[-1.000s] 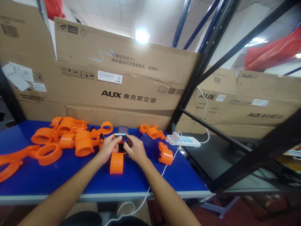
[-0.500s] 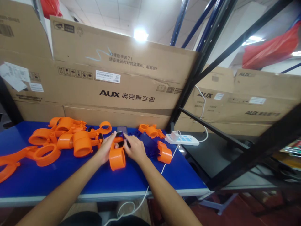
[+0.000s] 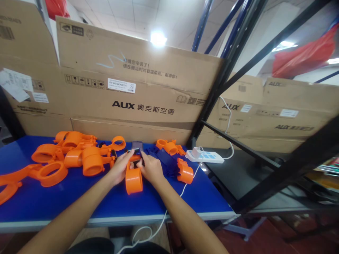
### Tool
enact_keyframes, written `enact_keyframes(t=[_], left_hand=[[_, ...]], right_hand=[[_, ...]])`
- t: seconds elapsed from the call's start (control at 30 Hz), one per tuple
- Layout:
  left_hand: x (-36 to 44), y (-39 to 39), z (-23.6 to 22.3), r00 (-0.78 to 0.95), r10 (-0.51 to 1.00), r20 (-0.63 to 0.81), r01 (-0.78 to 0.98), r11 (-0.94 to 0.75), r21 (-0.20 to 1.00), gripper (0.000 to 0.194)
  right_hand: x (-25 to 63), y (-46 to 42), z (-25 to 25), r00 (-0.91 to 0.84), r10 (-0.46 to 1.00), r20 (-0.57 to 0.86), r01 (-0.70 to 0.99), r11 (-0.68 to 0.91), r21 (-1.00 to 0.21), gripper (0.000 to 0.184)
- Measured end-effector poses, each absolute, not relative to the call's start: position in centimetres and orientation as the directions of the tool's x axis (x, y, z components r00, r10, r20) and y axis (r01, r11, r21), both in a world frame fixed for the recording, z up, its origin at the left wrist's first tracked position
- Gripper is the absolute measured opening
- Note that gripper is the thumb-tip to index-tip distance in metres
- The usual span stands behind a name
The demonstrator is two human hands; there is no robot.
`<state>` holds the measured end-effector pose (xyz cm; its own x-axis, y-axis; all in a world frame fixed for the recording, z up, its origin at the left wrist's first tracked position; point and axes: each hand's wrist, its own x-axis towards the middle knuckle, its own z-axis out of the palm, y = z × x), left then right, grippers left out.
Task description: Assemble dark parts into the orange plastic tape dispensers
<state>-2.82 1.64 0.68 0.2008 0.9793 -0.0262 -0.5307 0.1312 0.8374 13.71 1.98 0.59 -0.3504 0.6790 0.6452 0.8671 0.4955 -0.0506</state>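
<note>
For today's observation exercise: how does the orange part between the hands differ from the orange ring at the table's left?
The orange part is held by both the left hand and the right hand; the orange ring lies untouched. The part looks like a closed, deep cylinder; the ring is shallow and open, showing the blue table through it. The ring has a long flat arm; the part shows none. Both are the same bright orange plastic.

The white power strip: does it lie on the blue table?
No, the white power strip lies on the black surface beside the blue table.
</note>
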Motion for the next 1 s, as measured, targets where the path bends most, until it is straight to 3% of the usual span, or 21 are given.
enact_keyframes(t=[0.17, 0.37, 0.6, 1.0], left_hand=[[-2.9, 1.8, 0.5, 0.190, 0.982, -0.022, -0.542, 0.124, 0.831, 0.040], [-2.9, 1.6, 0.5, 0.187, 0.982, -0.015, -0.520, 0.111, 0.847, 0.037], [-2.9, 1.8, 0.7, 0.088, 0.995, 0.037, -0.510, 0.013, 0.860, 0.039], [-3.0, 2.3, -0.4, 0.082, 0.989, 0.124, -0.372, -0.085, 0.924, 0.034]], right_hand=[[13.5, 2.1, 0.4, -0.359, 0.668, 0.652, 0.863, 0.504, -0.041, 0.040], [14.2, 2.6, 0.3, -0.360, 0.610, 0.706, 0.797, 0.594, -0.106, 0.029], [14.6, 2.5, 0.7, -0.338, 0.572, 0.747, 0.683, 0.695, -0.223, 0.045], [14.9, 3.0, 0.4, -0.386, 0.526, 0.758, 0.645, 0.741, -0.186, 0.043]])
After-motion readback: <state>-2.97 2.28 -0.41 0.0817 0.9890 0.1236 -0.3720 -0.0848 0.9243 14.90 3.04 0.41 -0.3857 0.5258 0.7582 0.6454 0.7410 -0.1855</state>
